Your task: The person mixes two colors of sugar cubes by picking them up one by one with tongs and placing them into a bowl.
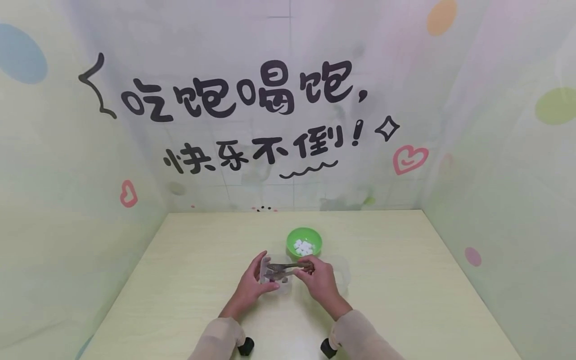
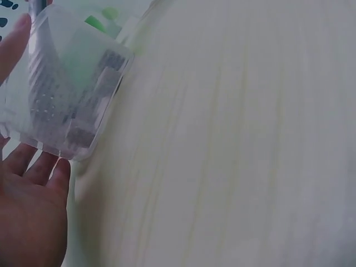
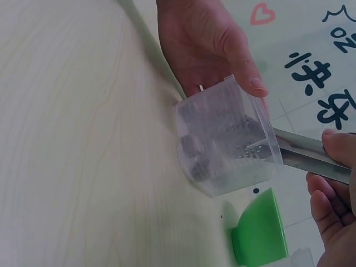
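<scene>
One clear box (image 1: 275,276), one tongs (image 1: 288,266), one green bowl (image 1: 304,241), two hands

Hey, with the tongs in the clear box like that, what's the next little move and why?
Probably draw the tongs out of the clear box and toward the green bowl. The right hand holds the tongs with their tips inside the box, the left hand grips the box on the table, and white cubes sit in the bowl just behind.

clear plastic box (image 3: 225,139), shiny metal tongs (image 3: 311,156)
</scene>
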`<action>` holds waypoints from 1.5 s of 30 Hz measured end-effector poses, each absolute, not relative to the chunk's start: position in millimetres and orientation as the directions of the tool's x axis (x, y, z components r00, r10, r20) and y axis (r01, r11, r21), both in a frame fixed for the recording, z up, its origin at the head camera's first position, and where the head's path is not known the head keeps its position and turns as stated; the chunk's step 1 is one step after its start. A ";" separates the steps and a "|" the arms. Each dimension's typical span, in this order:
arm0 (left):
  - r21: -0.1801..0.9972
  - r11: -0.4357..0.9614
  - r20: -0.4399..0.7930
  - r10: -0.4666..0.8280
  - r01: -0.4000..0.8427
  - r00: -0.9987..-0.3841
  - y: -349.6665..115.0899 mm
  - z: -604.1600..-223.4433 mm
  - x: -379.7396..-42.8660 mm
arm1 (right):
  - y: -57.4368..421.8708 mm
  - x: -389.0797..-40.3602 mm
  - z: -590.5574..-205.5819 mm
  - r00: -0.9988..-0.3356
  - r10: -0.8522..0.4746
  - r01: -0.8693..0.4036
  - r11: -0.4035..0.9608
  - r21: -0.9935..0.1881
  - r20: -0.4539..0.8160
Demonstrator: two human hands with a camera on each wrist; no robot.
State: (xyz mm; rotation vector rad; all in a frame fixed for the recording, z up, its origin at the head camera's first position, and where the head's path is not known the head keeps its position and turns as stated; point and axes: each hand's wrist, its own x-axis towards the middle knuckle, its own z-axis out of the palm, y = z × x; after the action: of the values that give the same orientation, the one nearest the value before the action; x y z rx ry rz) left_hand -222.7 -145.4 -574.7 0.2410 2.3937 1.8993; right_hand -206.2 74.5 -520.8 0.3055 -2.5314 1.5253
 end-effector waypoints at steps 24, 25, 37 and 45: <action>0.964 0.260 0.017 0.172 0.062 -0.985 -147.3 -569.1 -223.7 | 66.1 -203.9 -514.1 -0.951 -0.125 -0.304 0.554 -0.775 0.284; 0.963 0.262 0.017 0.172 0.063 -0.985 -147.6 -569.4 -223.9 | 66.1 -204.0 -513.8 -0.951 -0.130 -0.305 0.559 -0.771 0.281; 0.973 0.220 0.025 0.168 0.063 -0.985 -147.9 -568.6 -223.3 | 65.5 -204.0 -510.7 -0.955 -0.143 -0.295 0.578 -0.761 0.261; 0.963 0.263 0.004 0.171 0.049 -0.985 -147.6 -569.6 -224.2 | 70.8 -202.6 -501.3 -0.962 -0.152 -0.272 0.579 -0.768 0.227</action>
State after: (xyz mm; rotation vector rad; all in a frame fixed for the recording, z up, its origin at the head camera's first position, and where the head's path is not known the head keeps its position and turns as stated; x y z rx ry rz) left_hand -224.2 -147.6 -569.6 0.2113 2.4146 1.8357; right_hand -202.6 70.8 -501.3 0.3608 -2.6689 1.3340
